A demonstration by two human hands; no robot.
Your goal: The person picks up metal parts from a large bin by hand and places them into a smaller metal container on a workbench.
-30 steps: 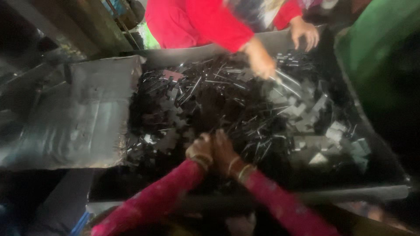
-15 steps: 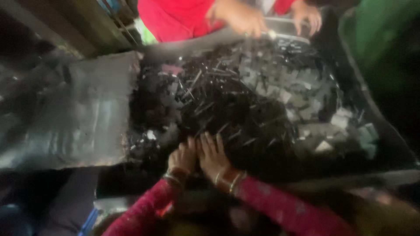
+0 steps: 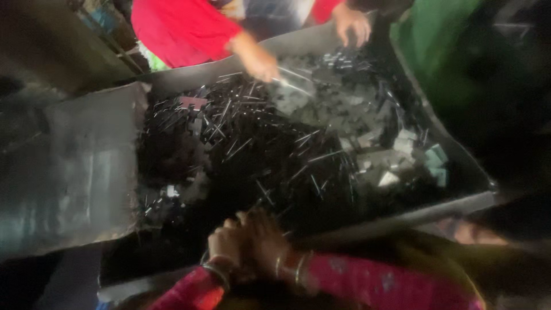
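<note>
A big grey metal tray (image 3: 402, 221) holds a heap of black scrap bits and thin rods (image 3: 258, 149), with pale flat pieces (image 3: 367, 155) toward the right. My left hand (image 3: 227, 245) and my right hand (image 3: 265, 241) are pressed together at the tray's near edge, over the black bits. Their fingers are curled, and blur hides whether anything is inside them. Both wrists wear bangles, and the sleeves are pink-red.
Across the tray a person in red has one hand (image 3: 258, 57) among the rods and the other (image 3: 351, 23) at the far rim. A dull metal sheet (image 3: 74, 166) slopes at the left. Something green (image 3: 442, 34) stands at the right.
My hands were spread flat on the pile half a second ago; now they are drawn back to the near edge and closed against each other. The other person's hand has reached further in.
</note>
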